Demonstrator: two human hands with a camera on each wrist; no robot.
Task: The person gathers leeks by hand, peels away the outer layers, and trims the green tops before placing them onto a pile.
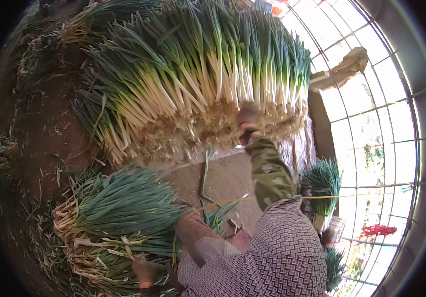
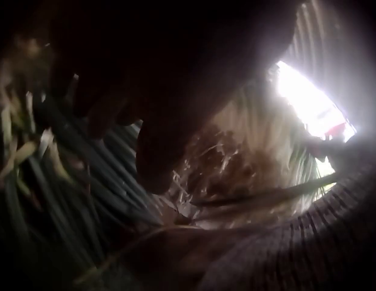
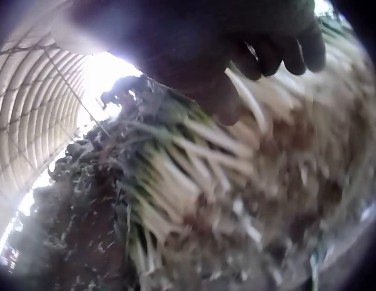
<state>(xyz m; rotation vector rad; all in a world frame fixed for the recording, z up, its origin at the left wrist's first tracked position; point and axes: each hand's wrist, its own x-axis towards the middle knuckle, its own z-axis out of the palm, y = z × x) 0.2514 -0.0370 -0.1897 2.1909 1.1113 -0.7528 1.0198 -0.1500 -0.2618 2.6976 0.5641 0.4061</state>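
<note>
A long row of green onions (image 1: 213, 64) stands with white stems and shaggy roots toward the person. The right hand (image 1: 248, 115), in a camouflage sleeve, is blurred at the root ends; in the right wrist view its loosely bent fingers (image 3: 270, 57) hang over white stems (image 3: 200, 145). At lower left lies a pile of green onions (image 1: 124, 200), its roots pointing left. The left hand (image 1: 144, 270) is over the leaves at the near side of this pile. Dark in the left wrist view, its thumb (image 2: 156, 157) and fingertips hang apart above green leaves (image 2: 109, 176).
A patterned cloth (image 1: 272, 247) covers the person's lap, with a yellow cord (image 1: 242, 199) running across above it. Beside the wire mesh wall (image 1: 366, 114) on the right stands a bundle of green onions (image 1: 323, 180). Loose leaf scraps litter the brown ground (image 1: 49, 143) at left.
</note>
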